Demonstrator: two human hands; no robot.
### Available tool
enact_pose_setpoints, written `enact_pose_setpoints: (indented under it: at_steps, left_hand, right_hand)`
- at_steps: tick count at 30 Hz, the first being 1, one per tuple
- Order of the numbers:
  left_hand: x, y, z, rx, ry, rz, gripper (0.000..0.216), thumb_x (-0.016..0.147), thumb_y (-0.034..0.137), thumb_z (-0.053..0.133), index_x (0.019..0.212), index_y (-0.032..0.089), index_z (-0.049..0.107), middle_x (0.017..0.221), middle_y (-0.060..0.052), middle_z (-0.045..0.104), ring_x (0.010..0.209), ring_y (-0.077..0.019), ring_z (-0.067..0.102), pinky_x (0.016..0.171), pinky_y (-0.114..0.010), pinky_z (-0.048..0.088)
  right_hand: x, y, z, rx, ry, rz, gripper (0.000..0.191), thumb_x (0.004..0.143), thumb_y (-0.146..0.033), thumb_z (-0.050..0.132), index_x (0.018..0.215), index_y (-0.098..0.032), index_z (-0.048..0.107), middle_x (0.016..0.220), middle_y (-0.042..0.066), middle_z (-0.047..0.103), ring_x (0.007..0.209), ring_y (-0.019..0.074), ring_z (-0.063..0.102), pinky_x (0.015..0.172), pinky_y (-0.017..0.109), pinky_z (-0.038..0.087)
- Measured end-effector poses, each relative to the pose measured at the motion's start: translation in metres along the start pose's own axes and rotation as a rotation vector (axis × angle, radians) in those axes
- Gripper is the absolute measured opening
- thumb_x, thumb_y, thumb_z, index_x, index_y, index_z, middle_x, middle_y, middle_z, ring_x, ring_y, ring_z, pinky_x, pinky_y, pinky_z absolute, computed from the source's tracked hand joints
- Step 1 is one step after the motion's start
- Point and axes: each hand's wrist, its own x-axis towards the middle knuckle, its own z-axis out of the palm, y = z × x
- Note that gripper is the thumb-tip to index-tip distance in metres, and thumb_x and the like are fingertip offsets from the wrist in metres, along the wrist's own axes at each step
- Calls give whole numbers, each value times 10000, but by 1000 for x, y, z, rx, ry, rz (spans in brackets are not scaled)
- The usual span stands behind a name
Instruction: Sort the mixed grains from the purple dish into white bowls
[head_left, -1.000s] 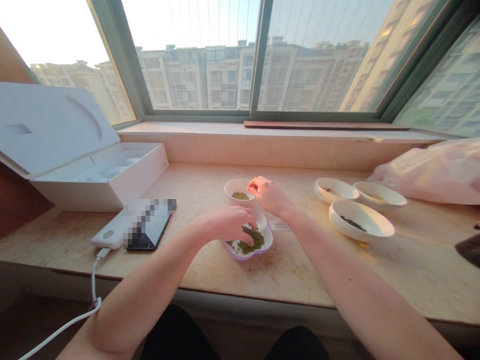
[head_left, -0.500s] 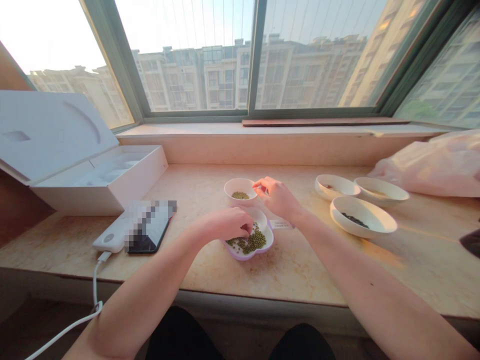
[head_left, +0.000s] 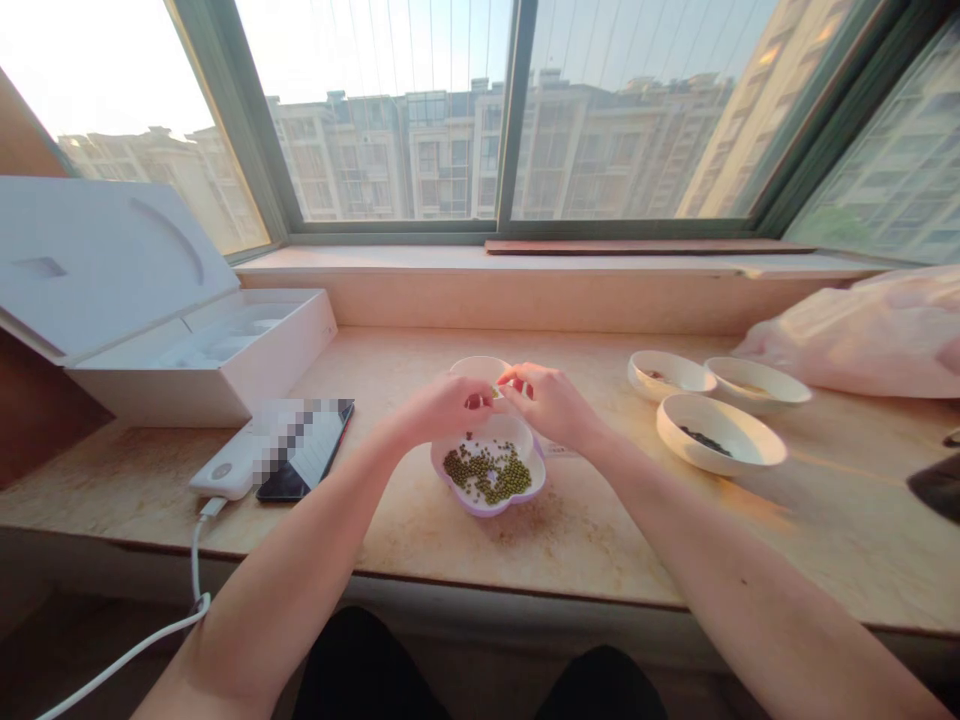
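My left hand (head_left: 459, 402) hangs above the near side of a small white bowl (head_left: 480, 362), fingers pinched together around a few dark green mung beans that barely show. My right hand (head_left: 546, 396) holds that bowl's right rim between thumb and fingers. Some green shows inside the bowl, but the hands hide most of it. Just in front stands a lilac-edged white dish (head_left: 487, 508) with a scalloped outline. Loose mung beans (head_left: 499, 478) are spread over its floor, with a pale patch showing in the middle.
At right stand three white bowls, one with dark contents (head_left: 721, 432), beside a pinkish plastic bag (head_left: 862, 335). An open white box (head_left: 277, 350), a power bank (head_left: 225, 462) with a cable and a phone (head_left: 304, 465) lie at left. A printed slip (head_left: 561, 450) is partly under my right wrist.
My left hand has risen from the beans in the lilac-edged dish and moved away from me to the small bowl. My right hand stays at the bowl's rim.
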Motion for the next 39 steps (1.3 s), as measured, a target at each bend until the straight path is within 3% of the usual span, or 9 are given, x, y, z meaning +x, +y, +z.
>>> enact_pose_setpoints:
  at_steps: [3,6,9,13,19,25,29,32,39]
  left_hand:
    - [6,-11,2,25,200,-76,190,917,185,578,855,167,757,747,-13,711,673,-127,584,671,-252,419]
    - [12,-22,9,62,292,-135,208,933,201,582,872,165,778,763,-29,724,696,-146,602,706,-268,448]
    - [16,-28,14,99,286,-172,228,943,215,582,900,162,800,829,-51,747,751,-169,633,748,-285,478]
    - [17,-25,16,99,287,-244,293,955,233,585,1142,167,800,849,-46,751,777,-183,662,791,-295,509]
    - [15,-21,10,103,313,-319,350,956,179,567,1242,199,769,875,-34,764,836,-187,692,856,-299,526]
    - [13,-18,6,119,315,-358,348,944,158,567,1216,223,775,912,-36,788,896,-202,716,856,-300,529]
    - [12,-15,8,119,276,-357,338,947,165,566,1206,216,777,922,-43,802,894,-208,726,853,-304,534]
    - [12,-13,9,117,265,-364,331,952,167,556,1187,216,784,922,-47,809,893,-209,730,850,-303,534]
    - [12,-14,8,132,252,-346,332,944,179,562,1187,222,784,925,-47,815,882,-218,735,838,-316,537]
  right_hand:
    - [-4,-6,-3,6,-5,0,159,961,-230,629,949,-196,784,867,46,775,725,183,644,705,308,445]
    - [-8,-13,-4,30,-104,-29,169,953,-210,625,934,-201,793,819,41,767,704,180,645,684,309,445]
    - [-13,-19,-2,73,-278,-143,156,941,-212,646,949,-208,802,839,39,774,735,187,662,705,320,471]
    - [-20,-27,1,121,-440,-314,176,926,-271,712,1067,-229,809,1170,77,785,1034,252,698,927,383,508]
    - [-26,-35,6,70,-599,-309,412,794,-370,853,1182,-246,793,1288,94,739,1221,330,631,1060,456,477]
    - [-24,-30,13,6,-628,-283,337,835,-339,808,1156,-237,812,1172,97,748,1111,316,647,981,434,485]
    - [-23,-27,17,67,-610,-240,149,864,-183,730,975,-236,814,1001,43,775,958,247,686,872,357,488]
    - [-23,-27,18,76,-597,-217,139,852,-124,699,829,-238,776,900,8,763,849,220,684,803,343,485]
    - [-25,-27,18,-9,-621,-257,111,911,-177,639,849,-202,727,950,42,769,889,217,655,857,369,480]
